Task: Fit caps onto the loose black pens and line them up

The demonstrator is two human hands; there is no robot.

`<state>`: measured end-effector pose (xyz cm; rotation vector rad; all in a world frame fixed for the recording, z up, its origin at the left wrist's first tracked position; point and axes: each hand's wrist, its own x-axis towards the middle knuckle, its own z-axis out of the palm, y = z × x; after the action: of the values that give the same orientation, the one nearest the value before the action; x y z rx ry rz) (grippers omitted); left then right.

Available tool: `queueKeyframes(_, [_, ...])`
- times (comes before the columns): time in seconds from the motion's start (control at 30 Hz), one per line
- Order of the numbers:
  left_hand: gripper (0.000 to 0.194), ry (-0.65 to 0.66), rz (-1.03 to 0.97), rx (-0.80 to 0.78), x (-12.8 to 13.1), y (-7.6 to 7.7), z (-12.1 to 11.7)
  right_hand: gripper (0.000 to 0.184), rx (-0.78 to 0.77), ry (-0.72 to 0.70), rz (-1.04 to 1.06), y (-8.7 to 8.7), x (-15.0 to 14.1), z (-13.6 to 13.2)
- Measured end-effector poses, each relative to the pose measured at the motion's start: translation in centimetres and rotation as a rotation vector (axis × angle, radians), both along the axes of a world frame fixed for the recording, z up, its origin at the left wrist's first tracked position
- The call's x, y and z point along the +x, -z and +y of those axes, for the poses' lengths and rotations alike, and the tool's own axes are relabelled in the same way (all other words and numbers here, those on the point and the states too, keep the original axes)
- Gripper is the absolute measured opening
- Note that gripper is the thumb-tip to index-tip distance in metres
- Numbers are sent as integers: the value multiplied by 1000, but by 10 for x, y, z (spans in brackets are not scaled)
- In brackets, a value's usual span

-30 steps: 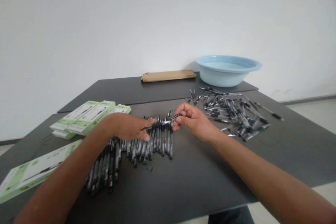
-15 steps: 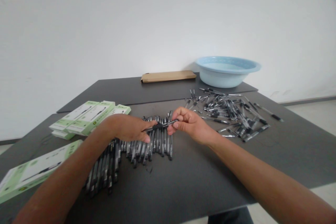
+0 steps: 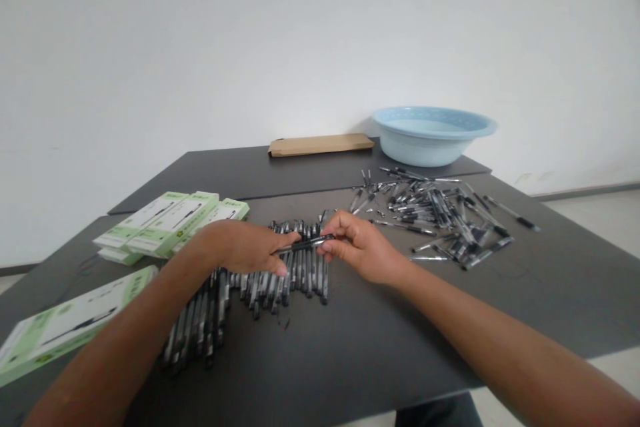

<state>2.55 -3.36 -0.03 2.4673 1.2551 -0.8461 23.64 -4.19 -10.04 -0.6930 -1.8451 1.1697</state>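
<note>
We count one blue basin (image 3: 425, 147), one flat piece of brown cardboard (image 3: 320, 144), at least five green-and-white boxes (image 3: 75, 323), and dozens of pens (image 3: 310, 273), too overlapped for us to total exactly.

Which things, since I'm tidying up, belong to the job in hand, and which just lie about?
Probably in use:
black-and-clear plastic pen, in left hand and right hand
lined-up black-and-clear pens
scattered clear-and-black pens

Apparently lying about:
round light-blue plastic basin
flat brown cardboard piece
oblong green-and-white card boxes, though their pen pictures suggest a link
</note>
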Motion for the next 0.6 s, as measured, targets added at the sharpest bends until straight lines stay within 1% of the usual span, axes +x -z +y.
queueKeyframes(0.1, [71,-5,32,-34,1,-1,-1,12,64,50,-59,-2,1,-2])
queueKeyframes(0.3, [69,-12,41,-21,3,0,-4,12,151,131,-165,-4,1,-3])
queueKeyframes(0.53, [70,-26,38,-1,2,3,-5,11,177,135,-184,-6,1,-5])
queueKeyframes(0.6, [69,-24,26,26,2,4,-6,12,181,133,-181,-5,1,-5])
